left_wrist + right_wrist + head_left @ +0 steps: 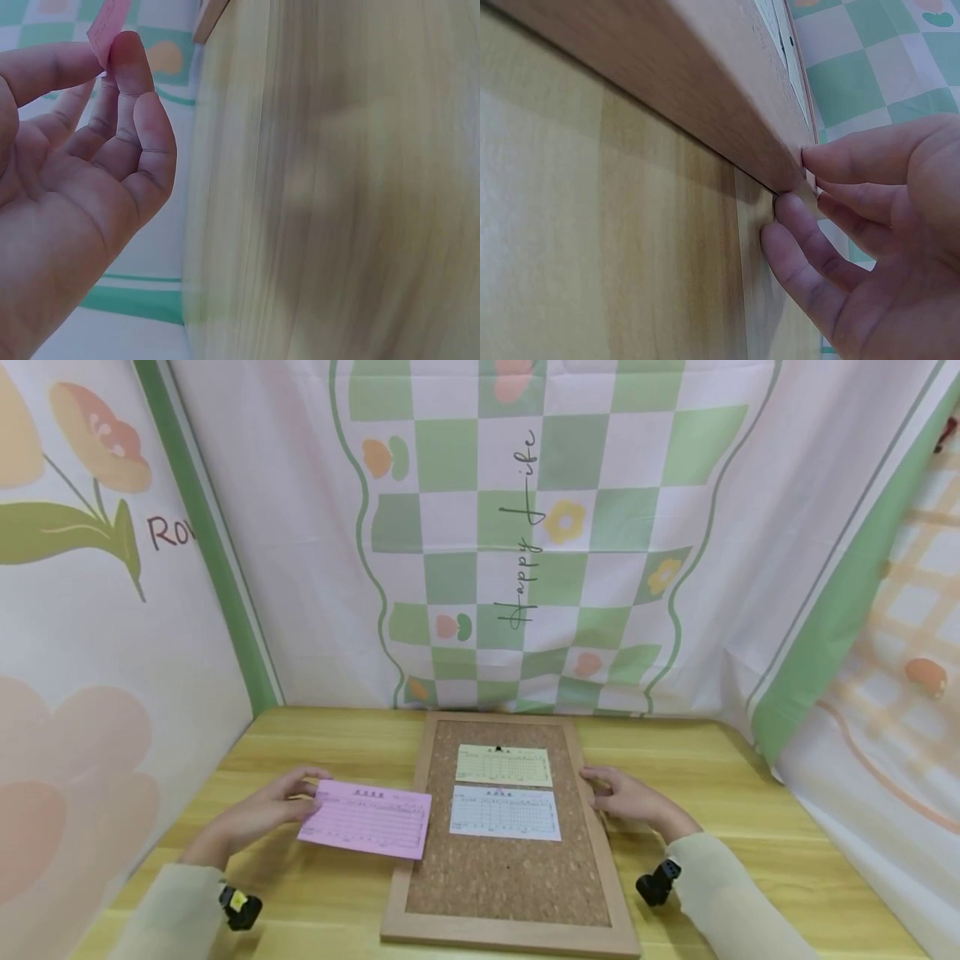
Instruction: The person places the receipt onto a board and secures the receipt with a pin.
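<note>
My left hand (258, 814) pinches the left edge of a pink printed form slip (367, 818) between thumb and fingertips. The slip's right end overlaps the left frame of a cork board (517, 885) in the head view. In the left wrist view, only a corner of the pink slip (109, 30) shows between the fingers. At the board's right side, my right hand (633, 797) holds the wooden frame (727, 97), thumb at its upper edge and fingertips low against its side. A yellow form (502, 767) with a black pushpin (498, 748) lies on the cork above a pale blue form (505, 814).
The cork board lies flat on a wood-grain table (720, 877), its far end near a green-and-white checked curtain (517, 527). Printed curtains also hang along the left and right sides. Each wrist carries a small black camera.
</note>
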Demonstrator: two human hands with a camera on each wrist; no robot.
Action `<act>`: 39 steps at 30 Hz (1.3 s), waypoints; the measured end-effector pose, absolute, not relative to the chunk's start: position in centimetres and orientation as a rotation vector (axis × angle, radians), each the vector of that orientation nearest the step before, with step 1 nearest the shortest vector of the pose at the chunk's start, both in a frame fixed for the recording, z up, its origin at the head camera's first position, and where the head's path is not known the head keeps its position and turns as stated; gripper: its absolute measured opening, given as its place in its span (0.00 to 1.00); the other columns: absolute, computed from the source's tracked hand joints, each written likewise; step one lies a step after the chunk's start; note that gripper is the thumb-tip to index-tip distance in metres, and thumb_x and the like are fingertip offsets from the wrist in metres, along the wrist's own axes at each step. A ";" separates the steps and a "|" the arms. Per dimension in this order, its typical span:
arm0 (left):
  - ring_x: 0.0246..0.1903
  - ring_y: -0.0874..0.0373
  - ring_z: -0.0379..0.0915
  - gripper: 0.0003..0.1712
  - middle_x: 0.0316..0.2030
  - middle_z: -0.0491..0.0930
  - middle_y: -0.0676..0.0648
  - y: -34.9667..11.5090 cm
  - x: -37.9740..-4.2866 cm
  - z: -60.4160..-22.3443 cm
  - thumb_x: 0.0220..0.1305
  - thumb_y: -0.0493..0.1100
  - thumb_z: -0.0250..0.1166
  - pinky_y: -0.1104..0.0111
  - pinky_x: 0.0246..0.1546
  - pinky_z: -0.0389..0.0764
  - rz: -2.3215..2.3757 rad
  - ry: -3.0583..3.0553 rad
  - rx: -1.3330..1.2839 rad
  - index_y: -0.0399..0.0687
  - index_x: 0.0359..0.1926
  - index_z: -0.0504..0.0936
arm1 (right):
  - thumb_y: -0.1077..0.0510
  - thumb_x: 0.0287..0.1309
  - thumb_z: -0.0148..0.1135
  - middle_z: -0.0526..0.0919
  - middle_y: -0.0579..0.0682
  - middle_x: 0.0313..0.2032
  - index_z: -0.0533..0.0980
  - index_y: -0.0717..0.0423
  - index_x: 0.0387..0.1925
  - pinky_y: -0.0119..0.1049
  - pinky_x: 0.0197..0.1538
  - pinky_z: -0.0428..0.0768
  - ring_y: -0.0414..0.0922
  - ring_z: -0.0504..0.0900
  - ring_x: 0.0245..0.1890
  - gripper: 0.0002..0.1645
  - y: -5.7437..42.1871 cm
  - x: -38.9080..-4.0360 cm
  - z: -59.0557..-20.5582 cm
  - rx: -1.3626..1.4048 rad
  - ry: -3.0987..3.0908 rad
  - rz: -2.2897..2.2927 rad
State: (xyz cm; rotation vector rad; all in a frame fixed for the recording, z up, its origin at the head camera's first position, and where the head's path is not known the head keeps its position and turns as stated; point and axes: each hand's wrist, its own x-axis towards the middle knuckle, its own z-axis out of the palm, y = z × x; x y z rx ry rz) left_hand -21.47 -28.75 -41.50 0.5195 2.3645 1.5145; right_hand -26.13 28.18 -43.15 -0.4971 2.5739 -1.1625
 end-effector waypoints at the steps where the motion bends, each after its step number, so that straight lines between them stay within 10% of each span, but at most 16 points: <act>1: 0.51 0.46 0.75 0.28 0.56 0.72 0.33 -28.6 -21.5 -41.5 0.73 0.42 0.60 0.55 0.52 0.75 1.518 2.363 0.520 0.38 0.68 0.63 | 0.65 0.68 0.56 0.52 0.78 0.70 0.56 0.75 0.71 0.55 0.55 0.77 0.73 0.65 0.64 0.35 28.2 -26.2 -43.2 -0.500 2.567 -1.166; 39: 0.50 0.47 0.77 0.26 0.56 0.73 0.36 -20.8 -23.9 -42.3 0.73 0.41 0.58 0.55 0.53 0.78 1.556 2.216 0.633 0.40 0.67 0.64 | 0.66 0.63 0.60 0.59 0.77 0.68 0.66 0.75 0.66 0.63 0.59 0.70 0.73 0.67 0.61 0.32 27.7 -26.1 -43.3 -0.557 2.739 -1.081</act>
